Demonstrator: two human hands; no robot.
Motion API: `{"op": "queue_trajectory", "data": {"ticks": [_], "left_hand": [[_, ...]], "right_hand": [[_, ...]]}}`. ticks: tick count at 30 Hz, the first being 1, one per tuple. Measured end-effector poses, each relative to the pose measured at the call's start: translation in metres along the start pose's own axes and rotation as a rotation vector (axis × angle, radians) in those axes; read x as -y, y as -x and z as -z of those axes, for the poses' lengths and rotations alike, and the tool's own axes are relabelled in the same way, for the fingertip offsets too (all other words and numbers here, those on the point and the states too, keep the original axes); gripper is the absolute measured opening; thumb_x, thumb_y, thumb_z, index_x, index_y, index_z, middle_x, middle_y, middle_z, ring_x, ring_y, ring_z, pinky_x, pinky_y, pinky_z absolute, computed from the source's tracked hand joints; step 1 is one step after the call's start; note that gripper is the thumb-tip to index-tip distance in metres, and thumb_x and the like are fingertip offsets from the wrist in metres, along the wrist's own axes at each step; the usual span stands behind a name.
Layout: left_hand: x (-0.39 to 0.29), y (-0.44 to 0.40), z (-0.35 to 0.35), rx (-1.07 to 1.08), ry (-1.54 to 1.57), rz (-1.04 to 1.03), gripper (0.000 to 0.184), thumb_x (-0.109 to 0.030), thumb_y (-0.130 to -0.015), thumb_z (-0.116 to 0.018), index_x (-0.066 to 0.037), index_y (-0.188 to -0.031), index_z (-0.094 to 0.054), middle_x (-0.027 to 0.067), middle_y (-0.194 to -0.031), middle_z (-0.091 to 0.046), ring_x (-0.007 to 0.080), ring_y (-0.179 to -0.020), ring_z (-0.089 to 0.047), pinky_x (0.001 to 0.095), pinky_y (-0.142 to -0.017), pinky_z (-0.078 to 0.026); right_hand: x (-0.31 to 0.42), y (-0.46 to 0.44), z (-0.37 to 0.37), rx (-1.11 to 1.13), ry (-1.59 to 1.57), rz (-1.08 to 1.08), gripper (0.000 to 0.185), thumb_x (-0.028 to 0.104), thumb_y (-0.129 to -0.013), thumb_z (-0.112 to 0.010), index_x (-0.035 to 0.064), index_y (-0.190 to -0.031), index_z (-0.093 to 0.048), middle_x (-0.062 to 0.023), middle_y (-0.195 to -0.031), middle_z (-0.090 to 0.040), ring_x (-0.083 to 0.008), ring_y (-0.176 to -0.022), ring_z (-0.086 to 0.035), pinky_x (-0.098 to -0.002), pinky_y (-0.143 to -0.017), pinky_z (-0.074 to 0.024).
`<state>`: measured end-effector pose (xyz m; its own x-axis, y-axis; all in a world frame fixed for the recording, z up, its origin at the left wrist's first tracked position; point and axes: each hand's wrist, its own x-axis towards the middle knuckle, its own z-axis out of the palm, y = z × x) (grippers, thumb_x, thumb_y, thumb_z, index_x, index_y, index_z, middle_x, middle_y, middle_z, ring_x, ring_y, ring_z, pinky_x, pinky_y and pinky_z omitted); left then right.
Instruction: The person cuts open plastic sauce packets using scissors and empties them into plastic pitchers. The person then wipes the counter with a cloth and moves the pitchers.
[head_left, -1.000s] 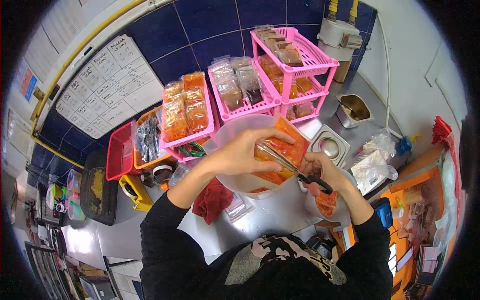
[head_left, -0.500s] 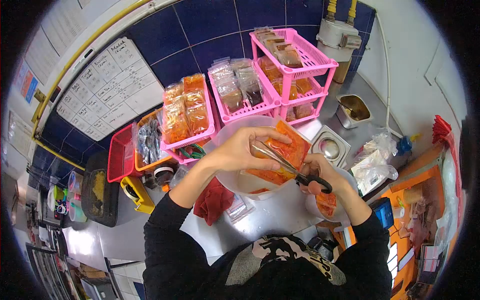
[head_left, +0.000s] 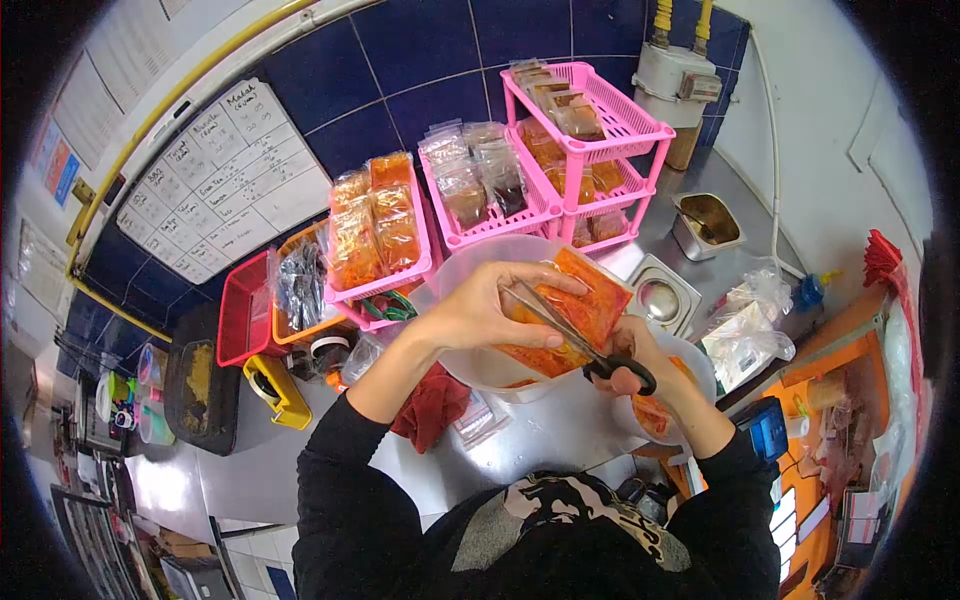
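Observation:
My left hand (head_left: 488,308) grips a clear packet of orange-red sauce (head_left: 600,300) by its left side, above a large translucent tub (head_left: 452,366). Black-handled scissors (head_left: 626,374) are in my right hand (head_left: 648,352), with fingers through the handle loops. Their metal blades point up and left, across the packet near my left fingers. Whether the blades have cut the film cannot be made out. Below my right wrist stands a smaller translucent tub (head_left: 700,372) with orange-red packets (head_left: 652,412) in it.
Pink baskets (head_left: 500,228) of filled packets and a tiered pink rack (head_left: 610,145) stand along the tiled wall. A red cloth (head_left: 432,405) lies left of the large tub. Metal containers (head_left: 708,225) sit at right. A yellow tape dispenser (head_left: 285,392) is at left.
The packet and my left hand have shifted slightly right. The scissors have turned a little, with their handles slightly lower.

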<state>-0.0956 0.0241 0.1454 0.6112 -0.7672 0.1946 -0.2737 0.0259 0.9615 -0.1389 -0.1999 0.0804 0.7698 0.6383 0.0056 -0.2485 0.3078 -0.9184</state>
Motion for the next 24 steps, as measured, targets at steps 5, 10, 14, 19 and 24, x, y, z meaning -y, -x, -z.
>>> {"op": "queue_trajectory", "data": {"ticks": [5, 10, 14, 19, 24], "left_hand": [[0.004, -0.001, -0.007, 0.002, -0.032, -0.053, 0.045, -0.003, -0.068, -0.072, -0.001, -0.111, -0.057, 0.0062, -0.107, -0.059, 0.0131, -0.097, -0.055, 0.0271, -0.088, -0.042], [-0.014, -0.004, -0.019, 0.004, -0.001, -0.123, 0.042, -0.005, -0.067, -0.072, -0.002, -0.107, -0.059, 0.0072, -0.105, -0.06, 0.0149, -0.097, -0.055, 0.0281, -0.088, -0.041], [-0.02, -0.01, -0.042, 0.135, -0.073, -0.125, 0.044, -0.007, -0.064, -0.074, -0.002, -0.106, -0.061, 0.0089, -0.108, -0.058, 0.0164, -0.098, -0.055, 0.0293, -0.088, -0.042], [-0.017, -0.031, -0.074, 0.229, -0.054, -0.206, 0.042, -0.007, -0.063, -0.074, -0.006, -0.104, -0.062, 0.0078, -0.1, -0.061, 0.0165, -0.094, -0.056, 0.0302, -0.084, -0.043], [-0.02, -0.055, -0.108, 0.385, -0.048, -0.122, 0.042, -0.01, -0.064, -0.074, -0.007, -0.104, -0.062, 0.0092, -0.105, -0.06, 0.0189, -0.099, -0.055, 0.0309, -0.09, -0.04]], "right_hand": [[-0.002, 0.001, -0.006, -0.009, -0.277, -0.13, 0.046, 0.017, -0.065, -0.078, 0.002, -0.1, -0.053, -0.0038, -0.075, -0.058, -0.0096, -0.056, -0.053, -0.0225, -0.049, -0.0408], [-0.01, 0.01, -0.01, -0.184, 0.046, 0.11, 0.051, 0.018, -0.07, -0.072, 0.0068, -0.115, -0.05, -0.0119, -0.108, -0.053, -0.0201, -0.096, -0.054, -0.0314, -0.081, -0.0433], [-0.003, 0.036, -0.011, -0.097, 0.593, 0.081, 0.061, 0.03, -0.072, -0.067, 0.0078, -0.125, -0.044, -0.0089, -0.128, -0.043, -0.023, -0.121, -0.038, -0.0339, -0.102, -0.0274], [-0.02, 0.068, 0.002, -0.109, 0.985, 0.319, 0.056, 0.031, -0.078, -0.06, 0.0076, -0.126, -0.043, -0.0077, -0.125, -0.046, -0.0224, -0.119, -0.04, -0.0324, -0.101, -0.0292], [-0.045, 0.122, 0.014, -0.316, 0.011, 0.223, 0.046, 0.025, -0.084, -0.056, 0.007, -0.125, -0.044, -0.0075, -0.124, -0.046, -0.0196, -0.114, -0.044, -0.0314, -0.098, -0.0354]]}}
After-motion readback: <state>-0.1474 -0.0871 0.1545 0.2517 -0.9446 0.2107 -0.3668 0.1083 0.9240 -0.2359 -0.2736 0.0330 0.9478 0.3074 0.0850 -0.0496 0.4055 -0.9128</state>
